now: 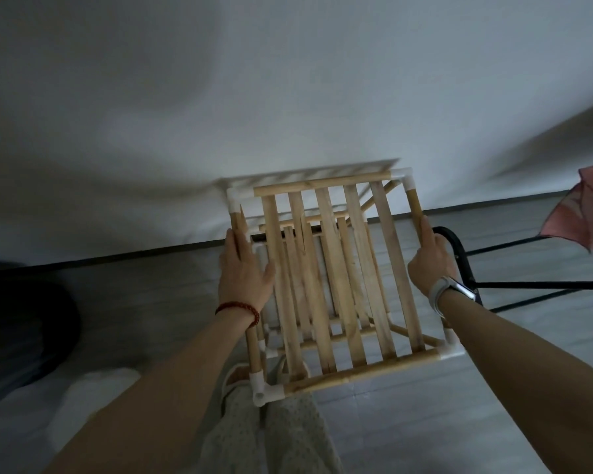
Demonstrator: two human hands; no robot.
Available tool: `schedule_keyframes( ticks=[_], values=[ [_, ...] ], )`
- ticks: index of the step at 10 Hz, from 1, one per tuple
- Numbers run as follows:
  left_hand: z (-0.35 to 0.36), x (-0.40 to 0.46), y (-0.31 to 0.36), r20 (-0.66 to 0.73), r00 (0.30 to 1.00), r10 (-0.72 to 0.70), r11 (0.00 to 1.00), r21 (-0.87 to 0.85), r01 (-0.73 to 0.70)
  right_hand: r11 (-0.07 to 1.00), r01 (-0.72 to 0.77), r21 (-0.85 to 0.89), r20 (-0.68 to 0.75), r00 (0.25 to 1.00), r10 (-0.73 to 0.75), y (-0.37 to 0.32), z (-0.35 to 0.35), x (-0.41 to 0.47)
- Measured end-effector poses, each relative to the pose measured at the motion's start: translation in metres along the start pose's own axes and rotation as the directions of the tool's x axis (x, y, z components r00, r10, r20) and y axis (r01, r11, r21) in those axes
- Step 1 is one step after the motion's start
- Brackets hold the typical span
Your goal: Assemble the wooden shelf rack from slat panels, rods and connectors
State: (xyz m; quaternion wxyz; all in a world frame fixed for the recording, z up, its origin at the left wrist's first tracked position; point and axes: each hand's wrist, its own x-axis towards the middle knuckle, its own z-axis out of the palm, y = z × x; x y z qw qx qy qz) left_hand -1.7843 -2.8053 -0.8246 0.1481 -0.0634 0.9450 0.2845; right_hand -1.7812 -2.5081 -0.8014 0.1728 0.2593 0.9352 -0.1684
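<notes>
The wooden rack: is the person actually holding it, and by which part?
Yes. Both hands hold the wooden rack by its top side rods: the left hand on the left rod, the right hand gripping the right rod.
</notes>
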Motion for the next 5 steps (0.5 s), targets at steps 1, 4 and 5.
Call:
schedule_keyframes(
  ticks=[1,4,5],
  values=[
    [0.007,-0.002,0.006,0.122,0.991,-0.048,0.981,0.193,0.024,0.999,-0.030,-0.013,0.014,0.999,0.030,0.002,0.007,0.001],
    [-0.003,0.005,0.015,0.238,0.956,-0.169,0.918,0.391,0.065,0.991,-0.069,-0.116,0.146,0.986,0.086,-0.004,0.008,0.002],
    [-0.022,0.004,0.028,0.248,0.963,-0.101,0.894,0.448,-0.021,0.991,0.068,-0.116,0.176,0.983,-0.047,-0.019,0.000,-0.012]
  ],
)
